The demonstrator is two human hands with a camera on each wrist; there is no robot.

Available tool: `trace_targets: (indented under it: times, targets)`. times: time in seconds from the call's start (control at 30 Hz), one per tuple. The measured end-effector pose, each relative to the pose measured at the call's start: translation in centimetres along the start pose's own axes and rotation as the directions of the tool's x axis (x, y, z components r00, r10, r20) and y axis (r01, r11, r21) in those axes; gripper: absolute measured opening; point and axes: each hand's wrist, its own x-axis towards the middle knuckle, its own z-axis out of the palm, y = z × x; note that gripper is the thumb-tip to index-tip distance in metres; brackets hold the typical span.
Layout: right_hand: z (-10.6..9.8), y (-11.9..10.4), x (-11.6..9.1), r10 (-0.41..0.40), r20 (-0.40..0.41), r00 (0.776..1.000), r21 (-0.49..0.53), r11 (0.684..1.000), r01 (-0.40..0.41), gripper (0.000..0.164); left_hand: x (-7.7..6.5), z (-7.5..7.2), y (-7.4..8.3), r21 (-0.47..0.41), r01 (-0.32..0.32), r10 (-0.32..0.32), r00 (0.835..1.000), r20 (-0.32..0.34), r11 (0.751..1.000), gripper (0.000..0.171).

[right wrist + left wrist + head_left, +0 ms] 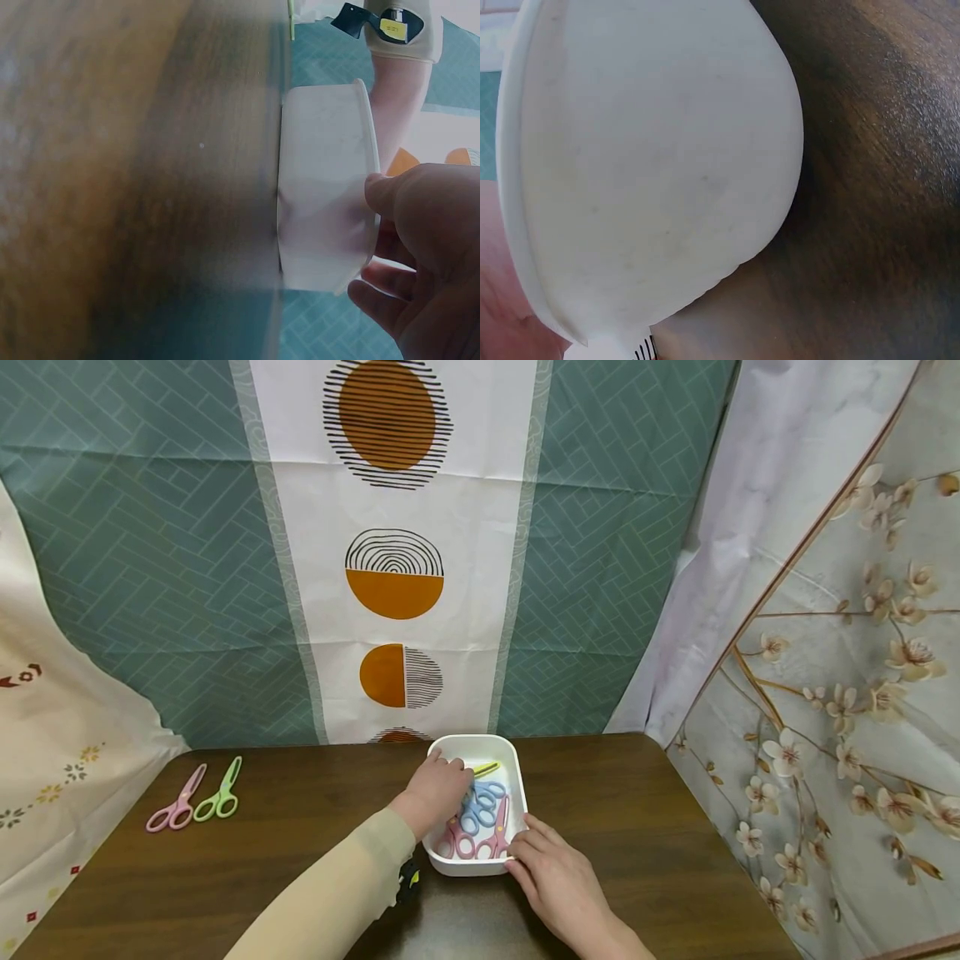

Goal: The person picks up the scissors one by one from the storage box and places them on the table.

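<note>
A white plastic box [513, 774] stands on the dark table, holding several small scissors. Blue scissors [480, 810] lie in its middle, pink scissors [501, 831] near the front right, and a yellow-green blade [486, 769] toward the back. My left hand [437, 787] reaches over the box's left rim, fingers down inside beside the blue scissors; its fingertips are hidden, so any hold cannot be seen. My right hand [557, 877] grips the rim at the front right corner. In the right wrist view, the thumb [382, 193] rests on the rim, with fingers beyond it.
Pink scissors [178, 803] and green scissors [221, 795] lie side by side at the table's back left. A patterned cloth [405, 552] hangs behind the table [300, 852], and a floral curtain [840, 718] borders the right side.
</note>
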Motion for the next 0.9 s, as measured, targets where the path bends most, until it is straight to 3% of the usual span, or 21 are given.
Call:
trace_targets:
  times: [0.3, 0.9]
  targets:
    - [0.05, 0.01, 0.03, -0.009, -0.016, 1.0, 0.001, 1.0, 0.009, 0.007, -0.26, -0.78, 0.14, -0.051, 0.03, -0.027, 0.998, 0.061, 0.998, 0.036]
    - [0.03, 0.04, -0.01, -0.002, 0.001, 1.0, 0.008, 1.0, 0.002, 0.007, -0.06, -0.24, -0.03, -0.062, 0.03, -0.026, 0.997, 0.069, 0.998, 0.043]
